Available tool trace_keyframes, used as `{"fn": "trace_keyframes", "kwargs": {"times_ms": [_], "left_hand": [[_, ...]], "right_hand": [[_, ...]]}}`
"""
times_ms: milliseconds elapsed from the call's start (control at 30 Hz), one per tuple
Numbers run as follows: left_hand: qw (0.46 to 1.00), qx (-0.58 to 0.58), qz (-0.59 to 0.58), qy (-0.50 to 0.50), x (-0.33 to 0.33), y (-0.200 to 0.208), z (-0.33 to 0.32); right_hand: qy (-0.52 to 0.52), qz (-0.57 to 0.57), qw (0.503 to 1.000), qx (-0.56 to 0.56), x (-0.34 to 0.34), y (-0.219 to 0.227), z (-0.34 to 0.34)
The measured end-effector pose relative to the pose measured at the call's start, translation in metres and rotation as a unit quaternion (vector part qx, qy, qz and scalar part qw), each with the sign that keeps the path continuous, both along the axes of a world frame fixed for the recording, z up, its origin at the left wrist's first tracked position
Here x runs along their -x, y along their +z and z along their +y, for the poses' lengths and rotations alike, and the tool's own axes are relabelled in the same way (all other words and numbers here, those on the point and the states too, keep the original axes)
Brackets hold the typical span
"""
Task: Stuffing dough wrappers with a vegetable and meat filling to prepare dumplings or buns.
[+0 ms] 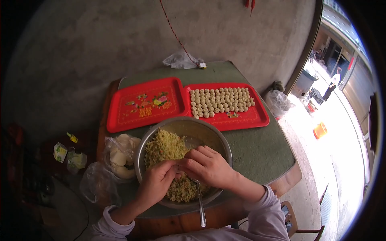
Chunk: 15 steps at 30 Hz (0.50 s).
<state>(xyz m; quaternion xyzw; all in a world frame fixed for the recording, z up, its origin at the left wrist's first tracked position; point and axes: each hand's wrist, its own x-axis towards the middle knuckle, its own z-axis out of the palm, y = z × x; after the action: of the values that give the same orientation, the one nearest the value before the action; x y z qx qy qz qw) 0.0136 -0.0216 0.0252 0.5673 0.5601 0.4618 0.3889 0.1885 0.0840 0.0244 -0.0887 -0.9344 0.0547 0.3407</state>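
Note:
Over a large steel bowl (139, 162), my left hand (160, 178) and my right hand (207, 164) meet with fingertips pinched together. Between them is a small pale dumpling (179, 169), mostly hidden by the fingers. Crumbly yellow-green filling with orange bits (165, 145) is heaped on the bowl's left side and continues below my hands. A metal spoon (201, 207) leans in the filling, its handle sticking out over the near rim. Left of the bowl, round pale dough wrappers (119, 156) lie in a clear plastic bag.
Behind the bowl, a red flowered tray (124, 114) lies beside another red tray (257, 117) bearing rows of small round dumplings (220, 100). A crumpled plastic bag (180, 60) and a hanging cord are at the table's far edge. Outside at right are a person (333, 82) and an orange bucket (320, 130).

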Motion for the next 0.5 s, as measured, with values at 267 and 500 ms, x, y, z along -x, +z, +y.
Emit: {"fn": "trace_keyframes", "kwargs": {"times_ms": [267, 500], "left_hand": [[0.996, 0.07, -0.024, -0.042, 0.005, 0.004, 0.002], [0.974, 0.066, -0.217, 0.005, -0.009, -0.004, 0.001]], "right_hand": [[0.013, -0.003, 1.0, 0.013, 0.001, 0.003, -0.004], [-0.011, 0.085, 0.991, 0.099, 0.004, -0.003, 0.002]]}}
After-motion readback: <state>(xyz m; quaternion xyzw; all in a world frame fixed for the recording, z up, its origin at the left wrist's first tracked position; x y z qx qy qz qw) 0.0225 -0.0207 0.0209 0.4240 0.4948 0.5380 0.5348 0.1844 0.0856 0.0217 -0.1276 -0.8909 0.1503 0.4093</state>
